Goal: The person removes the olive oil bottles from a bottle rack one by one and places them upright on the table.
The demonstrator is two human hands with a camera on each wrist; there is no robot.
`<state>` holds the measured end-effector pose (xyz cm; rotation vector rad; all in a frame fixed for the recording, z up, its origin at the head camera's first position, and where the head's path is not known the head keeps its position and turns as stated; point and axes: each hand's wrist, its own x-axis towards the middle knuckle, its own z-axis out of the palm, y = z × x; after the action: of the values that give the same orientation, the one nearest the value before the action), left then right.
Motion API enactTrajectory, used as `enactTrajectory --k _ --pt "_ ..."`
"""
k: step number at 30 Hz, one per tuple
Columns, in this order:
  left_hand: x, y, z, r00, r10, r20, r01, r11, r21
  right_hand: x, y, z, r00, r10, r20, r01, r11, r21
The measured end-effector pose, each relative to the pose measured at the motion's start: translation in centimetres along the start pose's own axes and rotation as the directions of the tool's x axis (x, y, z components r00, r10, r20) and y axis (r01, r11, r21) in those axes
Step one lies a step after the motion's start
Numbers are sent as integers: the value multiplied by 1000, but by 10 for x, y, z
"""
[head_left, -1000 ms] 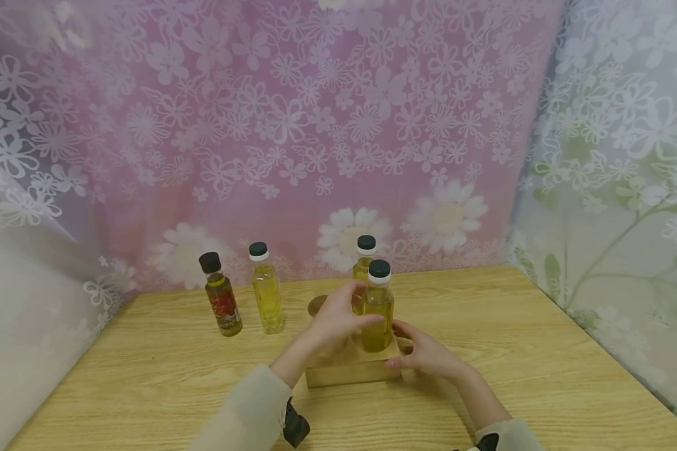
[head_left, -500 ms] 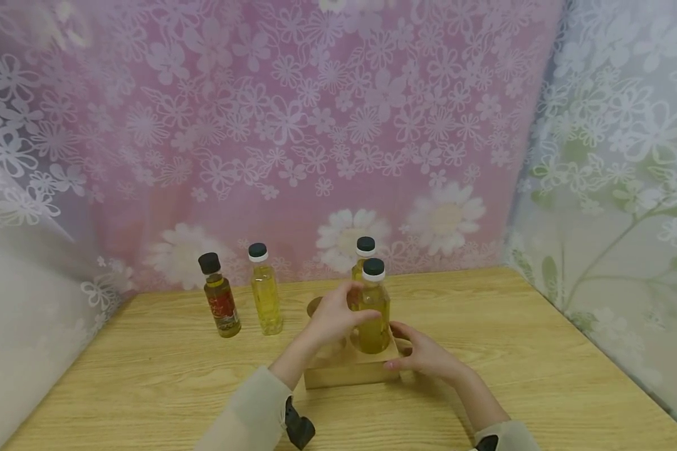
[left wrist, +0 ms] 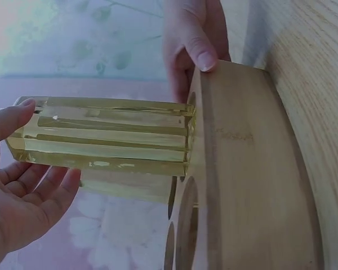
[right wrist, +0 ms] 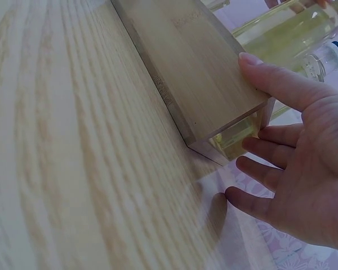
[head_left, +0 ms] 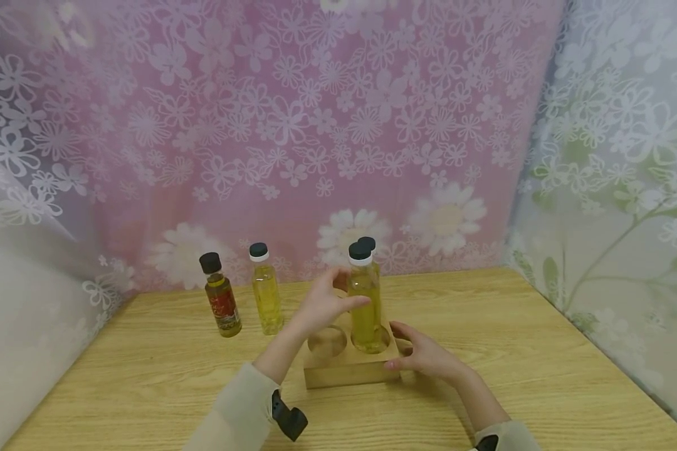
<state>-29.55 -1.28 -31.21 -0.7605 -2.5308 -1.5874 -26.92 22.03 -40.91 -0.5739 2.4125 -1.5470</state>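
Just above the front right hole of a wooden bottle rack (head_left: 352,376) stands an oil bottle (head_left: 364,313) with pale yellow oil and a dark cap. My left hand (head_left: 320,305) holds it between thumb and fingers; in the left wrist view the base of the bottle (left wrist: 112,135) is level with the hole's rim. Around the rack's right end curls my right hand (head_left: 431,357). Its thumb presses the front edge and its fingers are at the end side, as the right wrist view shows. A second oil bottle (head_left: 369,243) stands behind the held one, mostly hidden.
Left of the rack stand a bottle of yellow oil (head_left: 267,297) and a darker bottle with a red label (head_left: 223,304). The rack's front left hole (head_left: 327,342) holds no bottle. A flowered curtain (head_left: 293,156) hangs along the back of the wooden table (head_left: 146,376).
My left hand has raised the oil bottle and moved it slightly left, so more of the hole's rim shows. The right hand and rack have stayed in place.
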Motion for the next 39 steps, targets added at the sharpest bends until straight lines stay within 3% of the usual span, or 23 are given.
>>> enactTrajectory --k 7,16,23,30,39 --pt "-3 4 -18 996 25 -82 -26 1000 -4 1 3 2 1000 9 9 -9 1000 7" --pt "-27 9 -64 992 -38 -121 39 999 12 3 4 0 1000 10 -1 -10 1000 -20" --pt "-52 -2 -107 986 -80 -147 103 982 157 2 0 -2 1000 8 -8 -8 1000 -30" --pt "-78 -17 -143 973 -118 -200 156 970 186 1 1 -1 1000 7 2 -7 1000 -23" --pt "-98 -39 -172 960 -192 -202 243 932 269 0 2 -1 1000 15 0 -15 1000 -26"
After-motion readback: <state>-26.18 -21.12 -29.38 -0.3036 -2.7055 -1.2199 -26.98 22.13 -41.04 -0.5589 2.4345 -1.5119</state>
